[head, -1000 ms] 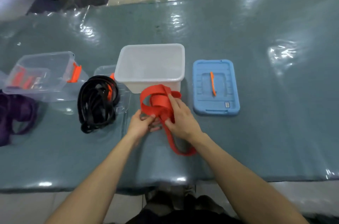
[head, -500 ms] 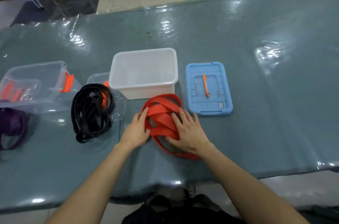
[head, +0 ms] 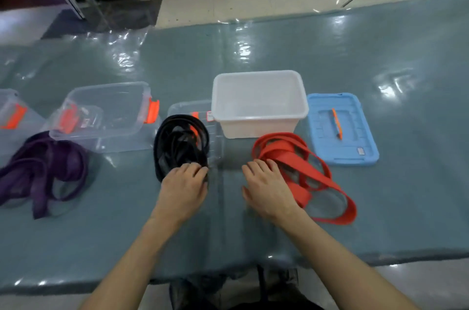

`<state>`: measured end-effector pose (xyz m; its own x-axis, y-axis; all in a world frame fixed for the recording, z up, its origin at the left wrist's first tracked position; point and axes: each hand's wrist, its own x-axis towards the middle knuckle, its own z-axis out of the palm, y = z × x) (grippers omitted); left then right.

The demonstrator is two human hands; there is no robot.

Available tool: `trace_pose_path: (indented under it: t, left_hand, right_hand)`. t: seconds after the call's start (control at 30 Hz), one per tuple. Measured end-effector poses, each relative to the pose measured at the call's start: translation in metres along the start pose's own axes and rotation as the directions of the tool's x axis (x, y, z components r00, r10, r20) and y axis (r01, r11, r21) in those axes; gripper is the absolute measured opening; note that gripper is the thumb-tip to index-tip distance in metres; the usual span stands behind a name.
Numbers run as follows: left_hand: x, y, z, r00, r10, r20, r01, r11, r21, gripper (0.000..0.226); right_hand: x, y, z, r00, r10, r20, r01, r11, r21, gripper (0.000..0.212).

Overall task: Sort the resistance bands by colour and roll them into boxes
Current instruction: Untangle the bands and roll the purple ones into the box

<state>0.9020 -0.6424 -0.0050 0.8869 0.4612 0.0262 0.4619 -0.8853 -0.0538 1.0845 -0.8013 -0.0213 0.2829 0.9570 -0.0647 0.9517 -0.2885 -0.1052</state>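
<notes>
Red bands (head: 291,157) let go, right hand (head: 269,187) flat, left hand (head: 184,184) shifted onto black bands (head: 177,147), grip unclear

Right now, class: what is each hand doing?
Left hand: open, resting on the black bands.
Right hand: open, touching the red bands.

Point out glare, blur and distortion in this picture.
Head view: white glare patches on the glossy table, strongest at the far middle and right; the right hand is slightly motion-smeared along its edge; the wide-angle lens bows the table's edges.
</notes>
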Motion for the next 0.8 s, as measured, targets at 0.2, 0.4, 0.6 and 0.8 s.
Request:
trace_pose_path:
  t: [0.2,0.4,0.6,0.8]
  left_hand:
    - [-0.086,-0.155,0.005,0.997,-0.073,0.02,0.073,0.997,-0.018,0.04]
    - [-0.162,-0.279,-0.004,0.992,-0.123,0.005,0.123,0.992,-0.009,0.031]
    - [-0.196,-0.348,0.002,0.984,-0.175,-0.042,0.174,0.985,-0.017,0.034]
    - [-0.24,-0.421,0.011,0.939,-0.344,-0.006,0.344,0.939,0.005,0.029]
  right_hand:
    - [0.064,-0.166,0.002,0.999,-0.05,0.003,0.05,0.999,-0.01,0.036]
    - [0.109,-0.306,-0.006,0.996,-0.091,0.012,0.091,0.996,-0.007,0.029]
    - [0.149,-0.375,-0.006,0.988,-0.152,0.015,0.152,0.988,-0.019,0.034]
    - [0.198,-0.44,0.012,0.971,-0.237,0.004,0.237,0.971,0.03,0.035]
